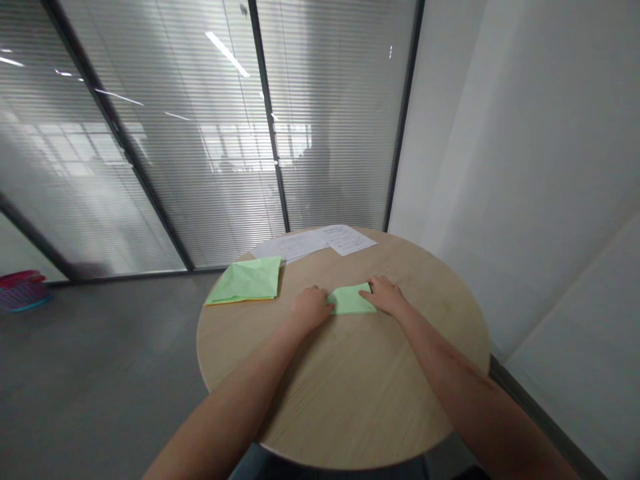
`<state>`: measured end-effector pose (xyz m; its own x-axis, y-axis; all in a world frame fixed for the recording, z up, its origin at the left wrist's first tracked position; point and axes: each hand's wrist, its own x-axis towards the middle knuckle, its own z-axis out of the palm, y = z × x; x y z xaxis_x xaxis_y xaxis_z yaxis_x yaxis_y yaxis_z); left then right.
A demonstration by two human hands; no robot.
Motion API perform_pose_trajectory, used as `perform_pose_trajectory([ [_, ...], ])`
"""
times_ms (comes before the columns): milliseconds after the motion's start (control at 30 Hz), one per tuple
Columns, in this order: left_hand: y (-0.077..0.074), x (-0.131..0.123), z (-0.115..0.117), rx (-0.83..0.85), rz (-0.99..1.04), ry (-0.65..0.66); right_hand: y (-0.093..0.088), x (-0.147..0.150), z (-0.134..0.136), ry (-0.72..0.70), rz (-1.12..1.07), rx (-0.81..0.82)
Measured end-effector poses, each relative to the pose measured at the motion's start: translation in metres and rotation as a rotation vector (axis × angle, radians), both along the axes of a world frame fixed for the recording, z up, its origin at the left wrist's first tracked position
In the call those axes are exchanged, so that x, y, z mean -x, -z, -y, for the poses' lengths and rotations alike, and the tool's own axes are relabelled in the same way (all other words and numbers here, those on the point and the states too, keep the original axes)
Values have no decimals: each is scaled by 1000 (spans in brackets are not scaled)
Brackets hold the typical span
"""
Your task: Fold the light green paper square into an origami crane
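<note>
A light green sheet of paper (350, 300), folded into a narrow strip, lies on the round wooden table (360, 387) between my two hands. My left hand (312, 307) is closed at the strip's left end, its fingers curled over the edge and its thumb at the near side. At the right end, my right hand (386, 295) holds the paper, thumb on top and fingers bent around the far corner. The undersides of my fingers are hidden.
A stack of green paper (247, 279) with a yellow-orange edge beneath lies at the table's left. White printed sheets (345, 239) overlap at the far edge. Glass partitions with blinds (340, 133) stand behind, a white wall (540, 167) at right. A pink and blue basket (23, 290) sits on the floor.
</note>
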<state>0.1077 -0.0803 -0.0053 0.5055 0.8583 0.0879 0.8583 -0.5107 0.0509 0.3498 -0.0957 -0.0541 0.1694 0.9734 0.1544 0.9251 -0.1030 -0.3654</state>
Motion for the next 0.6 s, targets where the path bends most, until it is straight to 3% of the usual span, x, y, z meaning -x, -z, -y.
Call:
perform_pose_trajectory([
  [300,4,2,-6,25,97,-10,0,1,-3,-183,-468,-107],
  [467,2,6,-17,164,402,7,-5,12,0,-290,-678,-126],
  [600,6,11,-23,441,701,11,-6,19,1,-362,-805,-148],
])
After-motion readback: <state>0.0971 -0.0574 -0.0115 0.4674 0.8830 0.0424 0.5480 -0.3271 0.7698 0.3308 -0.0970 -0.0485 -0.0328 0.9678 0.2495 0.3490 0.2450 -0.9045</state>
